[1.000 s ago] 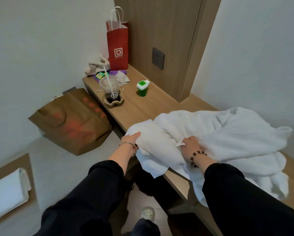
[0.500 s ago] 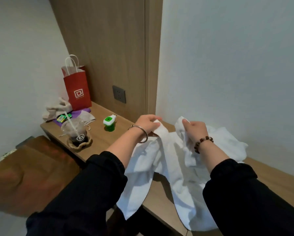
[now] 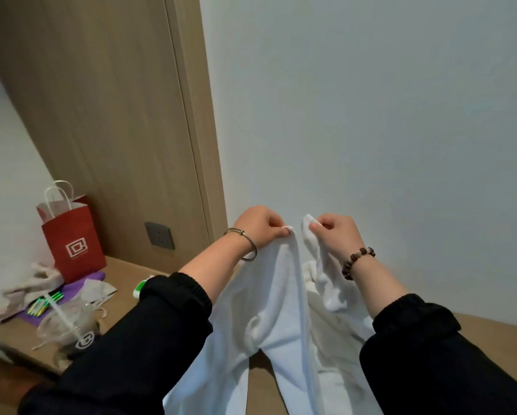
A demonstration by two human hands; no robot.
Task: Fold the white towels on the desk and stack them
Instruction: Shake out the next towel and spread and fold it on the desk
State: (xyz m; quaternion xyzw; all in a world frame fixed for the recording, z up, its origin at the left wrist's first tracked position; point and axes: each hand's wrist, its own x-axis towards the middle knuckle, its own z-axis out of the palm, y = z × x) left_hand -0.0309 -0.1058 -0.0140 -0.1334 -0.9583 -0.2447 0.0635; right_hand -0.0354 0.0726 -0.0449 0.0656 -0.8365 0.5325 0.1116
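Towel (image 3: 281,313) hangs from both my hands, held up in front of the pale wall (image 3: 371,115). My left hand (image 3: 260,227) pinches one corner between thumb and curled fingers. My right hand (image 3: 336,235), just beside it but not touching, pinches another corner, and a tip of cloth sticks up above its thumb. From the two grips the towel drops in long folds below my wrists, between my black sleeves (image 3: 149,339), and runs out at the bottom of the view.

The desk (image 3: 496,333) lies below both hands. The hanging cloth covers part of it, and I cannot tell whether the cloth rests on the wood. More white cloth is bunched under my right wrist; I cannot tell whether it belongs to the same towel. A bangle (image 3: 246,245) circles my left wrist and beads (image 3: 357,262) my right.

Left of my left hand, a socket (image 3: 159,235) sits in the wood panel (image 3: 101,115). Further left a red bag (image 3: 73,244) stands upright on the desk. Below my left forearm is a cup (image 3: 68,333) with a straw, blurred. A green thing (image 3: 139,287) peeks out just beyond my left sleeve, mostly hidden.
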